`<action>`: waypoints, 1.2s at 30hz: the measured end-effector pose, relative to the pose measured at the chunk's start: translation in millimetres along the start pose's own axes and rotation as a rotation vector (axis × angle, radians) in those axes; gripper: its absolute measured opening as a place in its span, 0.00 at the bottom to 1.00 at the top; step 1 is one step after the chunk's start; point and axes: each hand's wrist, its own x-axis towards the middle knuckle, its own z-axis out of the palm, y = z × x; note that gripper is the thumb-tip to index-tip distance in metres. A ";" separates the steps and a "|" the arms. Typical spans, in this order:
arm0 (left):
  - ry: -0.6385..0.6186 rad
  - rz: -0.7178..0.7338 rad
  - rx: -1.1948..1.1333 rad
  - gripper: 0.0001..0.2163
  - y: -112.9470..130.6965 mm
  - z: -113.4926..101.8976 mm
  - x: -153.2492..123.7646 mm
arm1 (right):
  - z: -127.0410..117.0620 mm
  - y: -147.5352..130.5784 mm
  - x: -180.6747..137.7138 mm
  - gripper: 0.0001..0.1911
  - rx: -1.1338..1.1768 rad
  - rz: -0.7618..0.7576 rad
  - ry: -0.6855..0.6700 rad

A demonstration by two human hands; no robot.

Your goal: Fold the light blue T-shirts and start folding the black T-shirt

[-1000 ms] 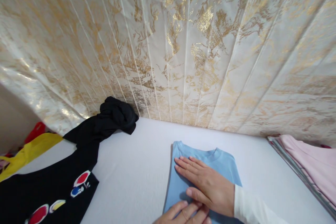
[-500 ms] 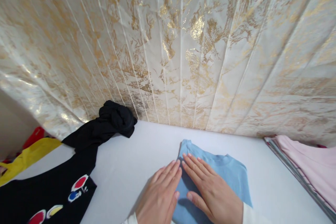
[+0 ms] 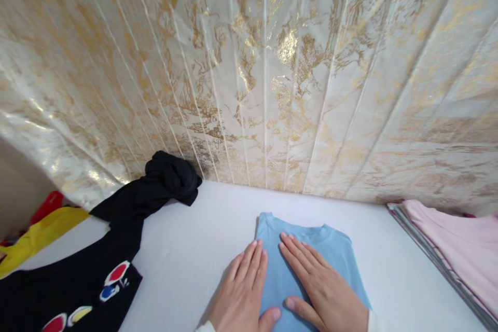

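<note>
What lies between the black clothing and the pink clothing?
In the head view, the blue shirt, left hand at its edge, right hand on top; white surface either side.

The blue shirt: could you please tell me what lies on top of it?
The right hand lies over the blue shirt, and the left hand overlaps its left edge. Its parts beneath the hands are covered and cannot be seen.

soft, fairly even light fills the view. the curtain (image 3: 249, 78) glints gold near twelve o'clock and glares white around nine. faint shadows edge the left hand (image 3: 241, 290) at six o'clock and the right hand (image 3: 327, 288) at five. toward the margins, shapes stretch and blur.
</note>
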 end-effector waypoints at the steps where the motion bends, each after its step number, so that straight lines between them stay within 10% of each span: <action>1: 0.015 0.011 0.015 0.37 -1.5 0.7 -0.1 | -0.7 0.5 0.3 0.41 0.008 -0.016 -0.008; 11: 0.155 -0.022 0.076 0.30 -17.3 -5.4 46.9 | -1.9 3.3 2.5 0.41 0.069 -0.051 -0.015; 23: 0.140 0.092 0.018 0.32 6.5 -0.6 32.7 | 12.5 -5.7 -48.8 0.34 -0.380 -0.074 0.235; 28: 0.101 0.155 -0.070 0.32 5.0 4.6 30.7 | 12.9 0.0 -59.1 0.34 -0.229 -0.048 0.182; 36: 0.117 -0.236 -0.119 0.23 -26.3 -41.2 70.3 | -10.3 67.7 -56.6 0.25 0.077 0.576 0.325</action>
